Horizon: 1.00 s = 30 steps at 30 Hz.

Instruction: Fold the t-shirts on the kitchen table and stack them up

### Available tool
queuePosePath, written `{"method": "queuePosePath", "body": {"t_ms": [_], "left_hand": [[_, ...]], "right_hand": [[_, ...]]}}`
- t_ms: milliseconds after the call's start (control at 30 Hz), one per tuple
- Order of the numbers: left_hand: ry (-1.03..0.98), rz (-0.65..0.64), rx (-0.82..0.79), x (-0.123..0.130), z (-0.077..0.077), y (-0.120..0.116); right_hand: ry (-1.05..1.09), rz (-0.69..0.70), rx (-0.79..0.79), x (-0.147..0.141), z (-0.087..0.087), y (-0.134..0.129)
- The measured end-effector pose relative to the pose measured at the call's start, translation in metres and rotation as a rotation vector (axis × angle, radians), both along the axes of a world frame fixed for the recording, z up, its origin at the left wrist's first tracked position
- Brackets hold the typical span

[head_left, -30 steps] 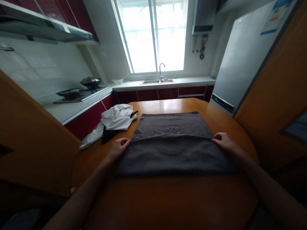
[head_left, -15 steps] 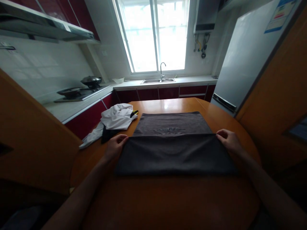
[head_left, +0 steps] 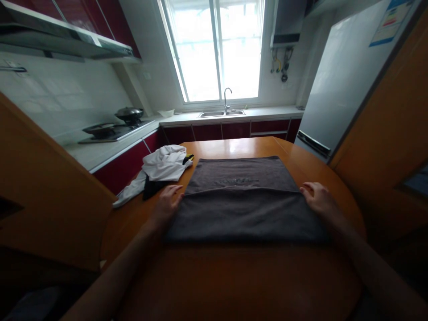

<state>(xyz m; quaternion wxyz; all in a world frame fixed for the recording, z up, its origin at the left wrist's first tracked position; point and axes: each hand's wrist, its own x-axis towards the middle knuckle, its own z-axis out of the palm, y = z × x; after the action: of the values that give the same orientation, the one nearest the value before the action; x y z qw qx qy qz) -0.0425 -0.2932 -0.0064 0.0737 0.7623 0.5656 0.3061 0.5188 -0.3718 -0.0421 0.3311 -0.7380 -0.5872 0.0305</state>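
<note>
On the table [head_left: 240, 283], dark cloth [head_left: 242, 214] lies partly folded between the left hand [head_left: 166, 207] and right hand [head_left: 319, 199], fingers apart on both

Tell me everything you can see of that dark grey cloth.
The dark grey cloth looks soft and matte, slightly wrinkled. It lies flat on the wooden table, its near part doubled over, the flap's edge running side to side. Beyond that edge is a row of dark marks, too blurred to read. The left hand is at its left edge, the right hand at its right; whether either touches it is unclear.
</note>
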Motion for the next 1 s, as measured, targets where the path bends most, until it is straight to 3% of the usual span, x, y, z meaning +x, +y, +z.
{"method": "queuePosePath", "body": {"t_ms": [67,167,300,433,500,633,733,900,1000], "left_hand": [[0.107,-0.142,0.028,0.013,-0.001,-0.010],[0.289,-0.303,-0.068,0.029,-0.012,-0.020],[0.446,-0.304,-0.191,0.032,-0.025,-0.022],[0.468,-0.314,-0.092,0.034,-0.022,-0.028],[0.470,-0.349,-0.048,0.039,-0.020,-0.036],[0.512,-0.426,-0.083,0.052,-0.017,-0.052],[0.515,-0.449,-0.054,0.065,-0.013,-0.064],[0.489,-0.629,-0.062,0.095,-0.013,-0.090],[0.499,-0.680,-0.116,0.100,-0.013,-0.099]], "right_hand": [[-0.093,0.081,0.050,-0.022,0.004,-0.009],[-0.175,0.283,-0.024,-0.067,0.002,-0.025],[-0.299,0.423,-0.211,-0.104,-0.009,-0.039],[-0.313,0.406,-0.138,-0.109,-0.008,-0.045],[-0.314,0.465,-0.121,-0.112,-0.005,-0.048],[-0.316,0.548,-0.202,-0.121,0.000,-0.055],[-0.300,0.534,-0.148,-0.129,0.004,-0.060],[-0.314,0.669,-0.160,-0.149,0.007,-0.069],[-0.305,0.726,-0.200,-0.151,0.007,-0.074]]}}
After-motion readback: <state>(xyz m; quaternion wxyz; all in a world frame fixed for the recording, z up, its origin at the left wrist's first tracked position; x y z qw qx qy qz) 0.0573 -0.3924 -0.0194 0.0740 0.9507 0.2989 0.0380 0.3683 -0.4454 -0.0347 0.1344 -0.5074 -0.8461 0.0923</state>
